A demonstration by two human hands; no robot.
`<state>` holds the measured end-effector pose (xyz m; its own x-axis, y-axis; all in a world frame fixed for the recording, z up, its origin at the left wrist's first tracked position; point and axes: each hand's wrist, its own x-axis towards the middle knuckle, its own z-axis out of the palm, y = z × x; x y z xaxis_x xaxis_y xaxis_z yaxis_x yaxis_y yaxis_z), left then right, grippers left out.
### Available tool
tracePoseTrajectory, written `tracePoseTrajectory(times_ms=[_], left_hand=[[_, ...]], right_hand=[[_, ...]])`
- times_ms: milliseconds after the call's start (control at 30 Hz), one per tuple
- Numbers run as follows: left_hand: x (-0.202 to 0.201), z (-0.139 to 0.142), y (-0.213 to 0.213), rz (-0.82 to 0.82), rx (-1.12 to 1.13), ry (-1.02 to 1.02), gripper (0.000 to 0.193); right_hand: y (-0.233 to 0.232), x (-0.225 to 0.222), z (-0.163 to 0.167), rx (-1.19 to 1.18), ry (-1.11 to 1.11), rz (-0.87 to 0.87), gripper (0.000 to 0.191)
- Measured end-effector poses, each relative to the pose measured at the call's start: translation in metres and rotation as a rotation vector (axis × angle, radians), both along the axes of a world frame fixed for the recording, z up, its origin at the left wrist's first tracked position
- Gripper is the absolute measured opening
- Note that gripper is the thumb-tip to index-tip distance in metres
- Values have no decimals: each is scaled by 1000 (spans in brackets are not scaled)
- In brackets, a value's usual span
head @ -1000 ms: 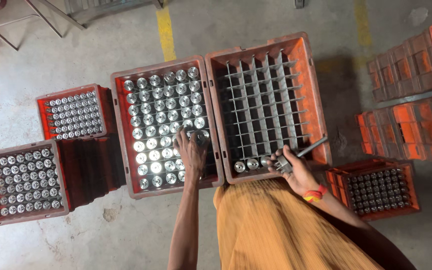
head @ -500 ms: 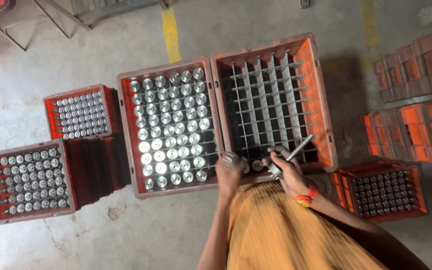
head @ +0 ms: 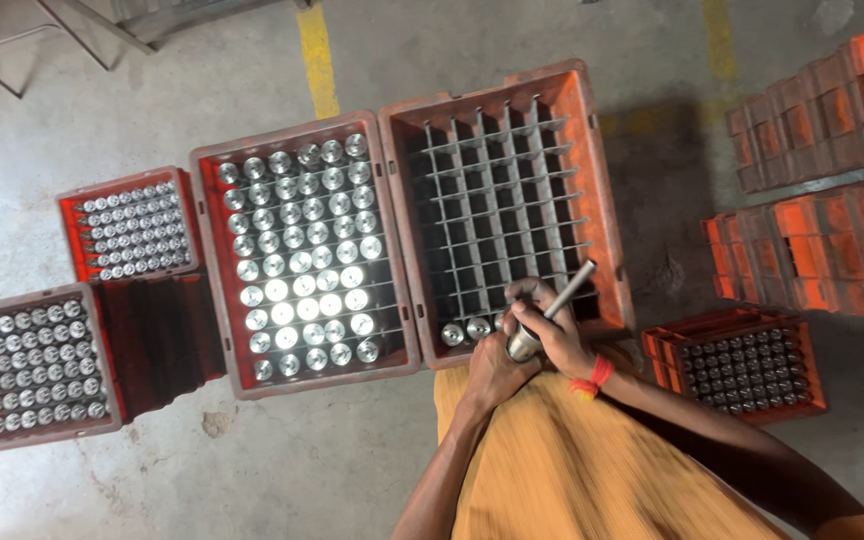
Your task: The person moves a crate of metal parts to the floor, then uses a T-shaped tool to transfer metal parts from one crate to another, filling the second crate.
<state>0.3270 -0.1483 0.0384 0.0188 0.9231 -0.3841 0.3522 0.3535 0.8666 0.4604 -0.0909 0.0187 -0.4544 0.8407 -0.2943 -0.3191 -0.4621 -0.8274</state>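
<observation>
My left hand (head: 495,376) and my right hand (head: 550,328) meet at the near edge of an orange crate with a metal divider grid (head: 609,200). The left hand grips a short shiny metal cylinder (head: 523,347). Held in the right hand, a thin metal rod (head: 574,287) slants up to the right and touches that cylinder. Two cylinders (head: 464,331) stand in the grid's near left cells; the other cells look empty. Beside it on the left, a second orange crate (head: 210,300) is packed with several shiny cylinders (head: 302,260).
Two smaller red crates of metal parts (head: 137,225) (head: 27,365) lie at the left, and another one (head: 747,365) at the right. Stacks of orange crates (head: 822,170) stand at the far right. A yellow line (head: 317,60) crosses the concrete floor.
My left hand left the full crate with a cylinder and moved right to join my right hand. The right hand with the rod stayed at the gridded crate's near edge.
</observation>
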Motion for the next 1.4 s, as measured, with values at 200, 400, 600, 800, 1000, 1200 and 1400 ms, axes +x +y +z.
tracePoseTrajectory(times_ms=[200, 400, 600, 800, 1000, 1200, 1400], left_hand=[[3, 13, 10, -71, -12, 135, 56], [-10, 21, 11, -296, 370, 422, 61], [-20, 8, 2, -57, 320, 157, 27], [-94, -19, -2, 374, 398, 572, 18], [-179, -72, 35, 405, 467, 907, 50], [-196, -85, 74, 256, 287, 862, 48], [-211, -33, 23, 499, 639, 296, 48]], right_hand=[[27, 34, -34, -293, -48, -278, 16], [33, 66, -57, -172, 0, -362, 17], [21, 65, -48, -287, -41, -362, 19], [15, 66, -20, -554, 310, -489, 30], [8, 50, -20, -517, 444, -216, 36], [-9, 13, -25, -420, 79, -100, 31], [-19, 17, -16, -423, -18, -152, 21]])
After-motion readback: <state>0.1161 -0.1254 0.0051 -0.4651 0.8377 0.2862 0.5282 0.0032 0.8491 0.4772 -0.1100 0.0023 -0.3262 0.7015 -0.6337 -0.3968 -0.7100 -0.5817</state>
